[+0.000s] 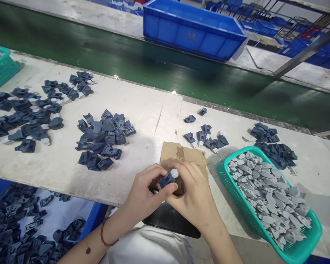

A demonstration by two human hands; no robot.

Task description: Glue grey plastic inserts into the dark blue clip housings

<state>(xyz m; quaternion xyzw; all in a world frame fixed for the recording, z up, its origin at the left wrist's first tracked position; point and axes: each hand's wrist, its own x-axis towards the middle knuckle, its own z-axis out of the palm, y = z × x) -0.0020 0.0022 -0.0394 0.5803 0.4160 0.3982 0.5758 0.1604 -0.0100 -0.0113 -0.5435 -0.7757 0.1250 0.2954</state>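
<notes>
Between both hands, over a brown cardboard piece (pixel 169 152) at the table's near edge, is a small dark blue plastic part (pixel 166 179). My left hand (pixel 143 189) grips this part from the left, thumb and fingers closed round it. From the other side, my right hand (pixel 194 189) pinches a small light grey plastic piece (pixel 175 173) against the blue part's upper right. Fingers hide where the two meet, so I cannot tell how far they are joined. Below the hands lies a flat, glossy black object (pixel 172 220).
To the right stands a green basket (pixel 236 194) full of light grey pieces. Heaps of dark blue parts (pixel 99 132) lie left and right on the white table. A blue bin (pixel 93 223) sits lower left. Beyond runs a green conveyor belt (pixel 126 62) with a blue crate (pixel 192 36) behind.
</notes>
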